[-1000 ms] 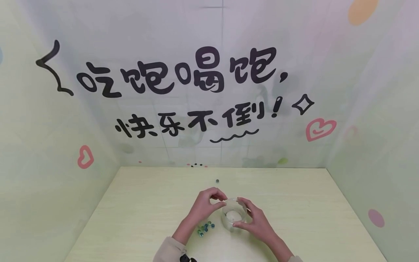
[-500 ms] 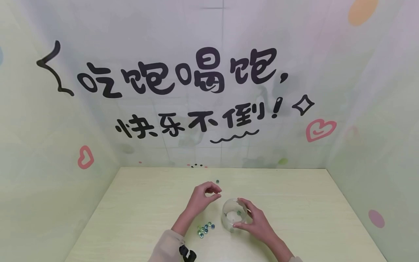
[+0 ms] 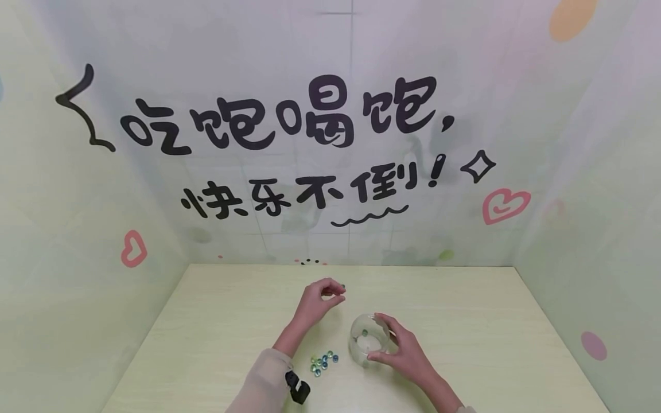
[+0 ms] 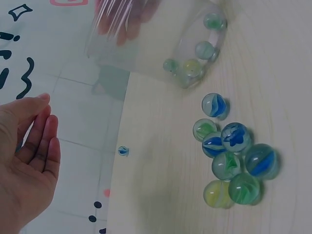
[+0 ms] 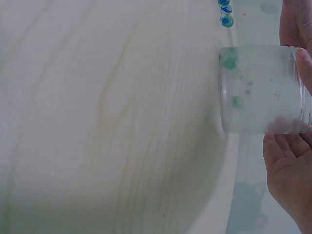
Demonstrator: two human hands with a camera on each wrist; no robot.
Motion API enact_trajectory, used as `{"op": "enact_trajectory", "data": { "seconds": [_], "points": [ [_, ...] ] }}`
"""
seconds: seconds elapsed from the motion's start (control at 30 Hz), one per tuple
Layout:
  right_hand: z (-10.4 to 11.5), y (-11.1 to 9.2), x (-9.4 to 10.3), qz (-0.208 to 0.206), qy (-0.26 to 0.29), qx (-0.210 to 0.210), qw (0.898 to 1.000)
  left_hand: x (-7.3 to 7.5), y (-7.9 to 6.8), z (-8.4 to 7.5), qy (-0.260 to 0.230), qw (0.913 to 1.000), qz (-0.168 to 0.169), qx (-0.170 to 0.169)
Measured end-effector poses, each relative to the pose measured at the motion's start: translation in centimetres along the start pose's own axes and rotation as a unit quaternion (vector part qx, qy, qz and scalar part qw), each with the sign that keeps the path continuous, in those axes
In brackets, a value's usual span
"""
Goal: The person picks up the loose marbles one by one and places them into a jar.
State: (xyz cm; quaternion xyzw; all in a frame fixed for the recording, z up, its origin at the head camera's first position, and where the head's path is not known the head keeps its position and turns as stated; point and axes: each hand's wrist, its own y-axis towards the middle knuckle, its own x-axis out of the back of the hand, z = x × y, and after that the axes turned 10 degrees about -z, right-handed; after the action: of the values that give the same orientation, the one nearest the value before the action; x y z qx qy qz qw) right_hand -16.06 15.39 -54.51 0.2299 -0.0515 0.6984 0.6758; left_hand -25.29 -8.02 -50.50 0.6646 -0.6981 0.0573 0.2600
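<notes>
Jar (image 3: 357,353) stands on tabletop (image 3: 454,310)

Head: right grip (image 3: 405,349) holds the jar; left grip (image 3: 315,301), narrowly parted, hovers nearby.

Left wrist: a lone marble (image 4: 123,151) lies apart from clustered marbles (image 4: 236,137).

Right wrist: green marbles (image 5: 230,61) sit inside the jar.

The left sleeve (image 3: 262,380) is pale beige, with a black, notched piece (image 3: 298,388) alongside.
</notes>
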Motion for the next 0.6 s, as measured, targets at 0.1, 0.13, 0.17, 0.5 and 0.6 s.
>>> {"op": "enact_trajectory", "data": {
  "seconds": [0.1, 0.13, 0.17, 0.5, 0.6],
  "points": [
    [0.0, 0.0, 0.0, 0.000, 0.000, -0.002, 1.000, -0.1, 0.4, 0.2, -0.002, 1.0000, -0.002, -0.006],
    [0.0, 0.0, 0.0, 0.000, 0.000, -0.003, 1.000, -0.1, 0.5, 0.2, -0.002, 1.0000, -0.002, -0.006],
    [0.0, 0.0, 0.0, -0.001, 0.000, -0.004, 1.000, -0.2, 0.6, 0.3, 0.000, 1.0000, -0.002, -0.005],
    [-0.2, 0.0, 0.0, 0.000, -0.001, 0.006, 1.000, -0.9, 1.9, 1.2, 0.002, 0.9998, -0.005, 0.022],
    [-0.2, 0.0, 0.0, 0.000, 0.001, 0.011, 1.000, -1.1, 2.1, 1.4, 0.002, 0.9997, -0.009, 0.025]
  ]
}}
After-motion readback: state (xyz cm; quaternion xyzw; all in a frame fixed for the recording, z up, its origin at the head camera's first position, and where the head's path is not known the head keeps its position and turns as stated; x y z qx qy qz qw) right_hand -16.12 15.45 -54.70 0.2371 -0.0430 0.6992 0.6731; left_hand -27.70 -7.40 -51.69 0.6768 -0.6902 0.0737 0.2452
